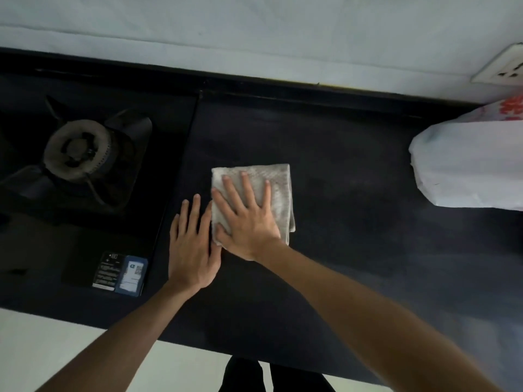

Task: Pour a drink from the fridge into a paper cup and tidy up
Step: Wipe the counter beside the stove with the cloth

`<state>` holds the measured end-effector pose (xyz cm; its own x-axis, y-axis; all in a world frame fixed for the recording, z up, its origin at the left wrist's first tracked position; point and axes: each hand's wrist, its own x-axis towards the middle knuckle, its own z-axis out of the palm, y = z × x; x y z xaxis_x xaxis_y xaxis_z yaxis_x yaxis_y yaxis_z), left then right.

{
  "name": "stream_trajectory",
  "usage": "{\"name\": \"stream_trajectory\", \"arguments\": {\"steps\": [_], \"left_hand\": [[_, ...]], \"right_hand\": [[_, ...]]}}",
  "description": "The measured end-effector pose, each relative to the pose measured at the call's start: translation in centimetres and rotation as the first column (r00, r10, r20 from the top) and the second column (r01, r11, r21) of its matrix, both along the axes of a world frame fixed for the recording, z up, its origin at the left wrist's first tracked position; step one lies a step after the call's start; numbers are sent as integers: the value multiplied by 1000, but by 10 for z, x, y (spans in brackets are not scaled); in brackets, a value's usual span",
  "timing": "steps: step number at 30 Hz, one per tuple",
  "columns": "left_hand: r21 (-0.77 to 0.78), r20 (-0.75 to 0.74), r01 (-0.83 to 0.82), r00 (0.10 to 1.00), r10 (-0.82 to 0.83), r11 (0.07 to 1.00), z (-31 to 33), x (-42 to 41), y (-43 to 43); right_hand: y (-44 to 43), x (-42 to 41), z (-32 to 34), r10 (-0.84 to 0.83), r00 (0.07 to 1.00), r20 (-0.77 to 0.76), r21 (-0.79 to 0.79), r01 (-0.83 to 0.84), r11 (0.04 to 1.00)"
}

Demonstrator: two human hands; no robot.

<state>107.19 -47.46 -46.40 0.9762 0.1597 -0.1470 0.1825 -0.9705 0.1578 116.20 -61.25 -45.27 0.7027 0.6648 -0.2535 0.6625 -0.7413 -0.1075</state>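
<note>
Cloth [256,193] in the frame is your tidying tool, a pale grey folded square with a woven, waffle-like texture, lying flat on the dark matte countertop [353,222] just right of the gas hob [85,154]. Your right hand [249,219] presses down on it, palm flat and fingers spread wide, which looks like a wiping grip meant to hold the whole pad against the surface. Your left hand [192,247] rests on the bare counter just beside the cloth's left edge, fingers straight and close together, holding nothing; it seems placed to steady you or to pin the cloth's edge.

No paper cup, drink or fridge appears in this view, so the pouring is judged finished or out of sight, and this is likely the clean-up stage.

On the hob, the round metal burner [76,151] sits under black angular pan supports, with a printed label [120,274] on the glossy glass near the front. A crinkled white plastic bag [467,165] with red print sits well apart at the right, against the pale wall [254,32].
</note>
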Motion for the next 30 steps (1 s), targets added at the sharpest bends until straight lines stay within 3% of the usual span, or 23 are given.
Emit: {"name": "stream_trajectory", "arguments": {"steps": [4,8,11,14,18,23,27,30], "left_hand": [[-2,2,5,1000,-5,1000,-1,0,2],[-8,1,2,1000,-2,1000,1,1,-2],[-8,-3,-6,1000,6,1000,1,2,-5],[3,-15,-8,1000,8,1000,2,3,-6],[3,-31,-27,999,27,1000,3,3,-5],[1,-36,-42,998,42,999,4,3,-6],[-11,-26,-38,999,38,999,2,2,-3],[-16,-24,-28,999,28,999,1,2,-3]], "right_hand": [[-39,-6,-3,7,1000,6,42,-8,999],[-123,-62,3,-134,991,-11,58,134,989],[-159,-99,5,-148,988,-33,13,148,989],[-143,-82,5,-126,990,-63,12,127,992],[-88,8,-3,-93,995,-39,23,94,995],[4,119,-8,-238,971,-18,17,238,971],[8,109,-9,-222,975,13,44,222,974],[-25,39,-4,-133,991,-4,90,133,987]]}}
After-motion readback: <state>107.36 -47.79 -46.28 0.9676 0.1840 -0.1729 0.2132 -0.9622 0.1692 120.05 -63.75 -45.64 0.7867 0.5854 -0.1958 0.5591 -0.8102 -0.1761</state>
